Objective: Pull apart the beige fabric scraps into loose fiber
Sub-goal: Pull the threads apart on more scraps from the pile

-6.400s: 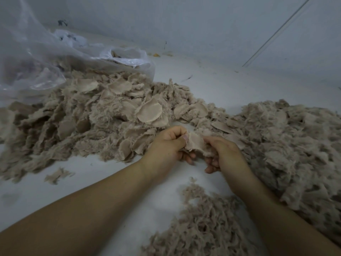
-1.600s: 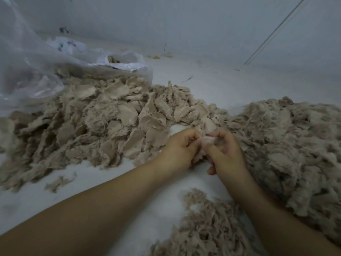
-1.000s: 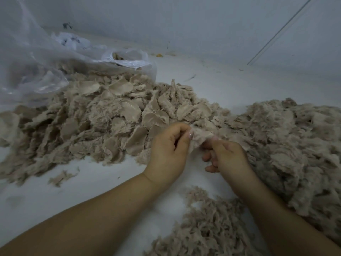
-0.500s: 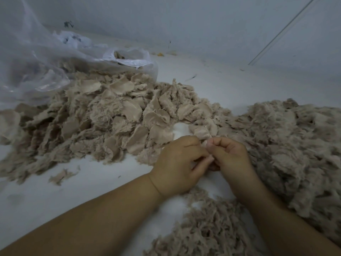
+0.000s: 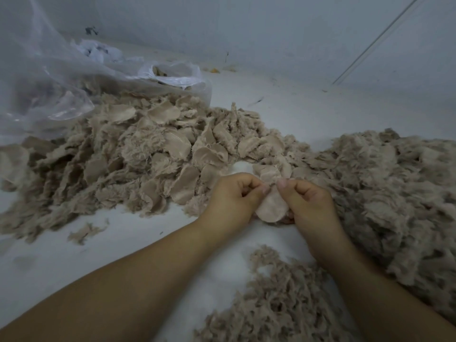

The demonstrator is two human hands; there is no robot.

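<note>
One round beige fabric scrap hangs between my two hands, low over the white surface. My left hand pinches its top edge from the left with thumb and fingers. My right hand pinches the same edge from the right, the thumbs almost touching. Behind and to the left lies a big heap of whole beige scraps. On the right spreads a wide mound of loose fluffy fiber. A smaller pile of fiber lies near me, between my forearms.
A crumpled clear plastic bag with more scraps in it sits at the far left against the grey wall. One small stray tuft lies on the white surface left of my arm.
My hands have drawn slightly apart and turned, so a whole round scrap now shows hanging between them. Earlier they were closed together over it.
</note>
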